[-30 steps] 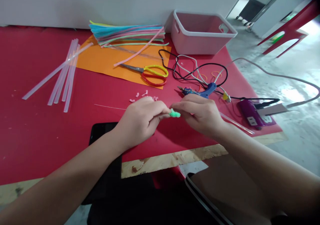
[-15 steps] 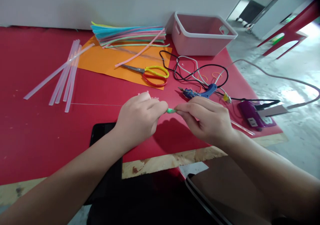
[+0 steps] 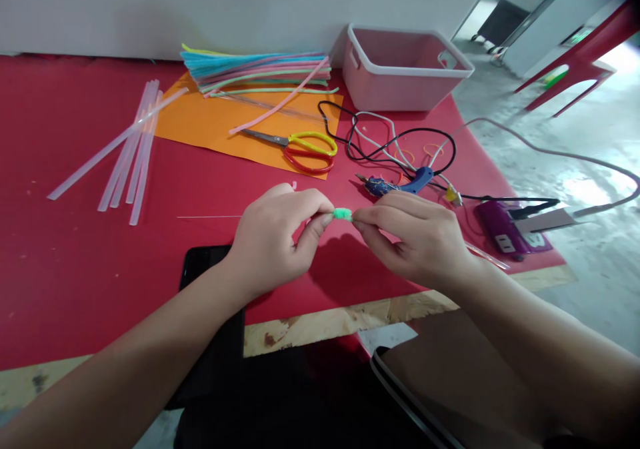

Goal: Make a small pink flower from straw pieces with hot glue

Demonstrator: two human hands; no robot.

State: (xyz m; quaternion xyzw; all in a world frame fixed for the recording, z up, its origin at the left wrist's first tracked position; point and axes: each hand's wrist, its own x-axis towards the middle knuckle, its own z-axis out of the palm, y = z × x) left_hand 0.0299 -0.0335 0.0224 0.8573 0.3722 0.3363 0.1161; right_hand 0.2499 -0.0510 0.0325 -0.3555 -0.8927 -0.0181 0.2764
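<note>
A short, fuzzy green pipe cleaner coil hangs level above the red table, between my two hands. My left hand pinches its left end between thumb and forefinger. On the right end, the fingertips of my right hand are closed. A thin pale rod or wire sticks out to the left from behind my left hand; its other end is hidden by the hand. A small pink bit shows just past my left knuckles. Behind my right hand lies a blue glue gun, partly covered.
Scissors lie on an orange sheet, with a bundle of pipe cleaners behind. Glue sticks are at left. A pink bin, tangled cables and a purple power strip stand right. A black phone is beneath my left arm.
My left hand has turned, so its thumb now shows below the forefinger and more of the green coil is visible. The thin rod reaches less far left. My right hand barely moved.
</note>
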